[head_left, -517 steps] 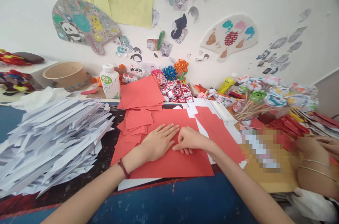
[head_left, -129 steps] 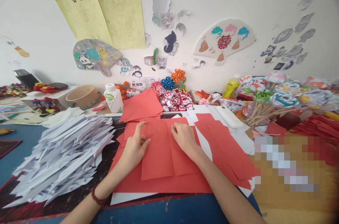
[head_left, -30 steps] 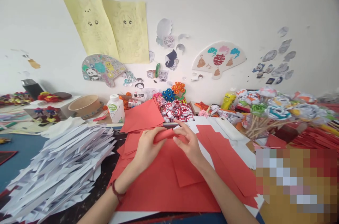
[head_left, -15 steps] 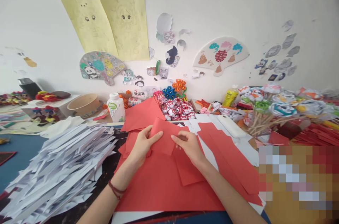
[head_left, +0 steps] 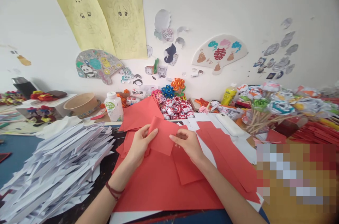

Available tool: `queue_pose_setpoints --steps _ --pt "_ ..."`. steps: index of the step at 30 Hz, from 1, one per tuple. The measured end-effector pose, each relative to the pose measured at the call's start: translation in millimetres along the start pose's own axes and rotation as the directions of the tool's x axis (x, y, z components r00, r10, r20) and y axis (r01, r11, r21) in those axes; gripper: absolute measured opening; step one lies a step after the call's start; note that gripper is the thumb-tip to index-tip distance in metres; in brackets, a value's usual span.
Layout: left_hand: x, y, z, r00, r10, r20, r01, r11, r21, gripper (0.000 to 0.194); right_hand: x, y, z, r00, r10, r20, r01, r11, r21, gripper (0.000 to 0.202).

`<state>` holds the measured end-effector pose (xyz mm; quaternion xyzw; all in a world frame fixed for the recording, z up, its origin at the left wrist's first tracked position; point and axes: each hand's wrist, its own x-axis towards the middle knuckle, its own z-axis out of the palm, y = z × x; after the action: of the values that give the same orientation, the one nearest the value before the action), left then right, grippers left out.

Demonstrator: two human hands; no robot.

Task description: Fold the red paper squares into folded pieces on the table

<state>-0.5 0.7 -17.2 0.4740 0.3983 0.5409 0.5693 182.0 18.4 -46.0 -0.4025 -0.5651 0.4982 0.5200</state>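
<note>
Between my two hands is a small folded piece of red paper [head_left: 162, 138], held up over a large red sheet [head_left: 164, 190]. My left hand [head_left: 141, 143] grips its left side, thumb on the front face and fingers behind. At its right edge, my right hand [head_left: 188, 143] pinches the paper between thumb and fingers. Under my right hand lies another red paper piece [head_left: 186, 169]. More red paper [head_left: 141, 110] is stacked just beyond my left hand.
White folded strips [head_left: 63, 171] are heaped on the left. A white bottle [head_left: 113, 107] stands behind them. Long red paper strips [head_left: 230, 153] lie to the right, near paper flowers on sticks [head_left: 280, 107]. Red-and-white folded pieces [head_left: 177, 108] sit at the back. A blurred patch covers the lower right.
The red paper's raised top-right part has come down, and the piece now looks smaller and squarer in my hands. The view has shifted slightly; both hands keep their hold.
</note>
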Motion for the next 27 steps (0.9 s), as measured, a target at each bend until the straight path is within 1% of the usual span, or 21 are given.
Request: queue_pose_setpoints --steps 9,16,27 --pt "-0.4 0.5 1.9 1.0 0.006 -0.011 -0.006 1.0 0.002 0.046 0.3 1.3 -0.3 1.0 -0.016 0.001 0.016 1.0 0.011 0.027" --pt "1.4 -2.9 -0.6 1.0 0.008 -0.006 -0.008 0.999 -0.039 0.041 1.1 3.9 -1.3 1.0 -0.023 0.007 0.023 1.0 0.003 0.028" --pt "2.0 -4.1 -2.4 1.0 0.014 -0.01 -0.015 0.999 -0.035 0.035 1.1 5.0 -0.7 1.0 -0.024 0.015 0.024 1.0 -0.001 0.028"
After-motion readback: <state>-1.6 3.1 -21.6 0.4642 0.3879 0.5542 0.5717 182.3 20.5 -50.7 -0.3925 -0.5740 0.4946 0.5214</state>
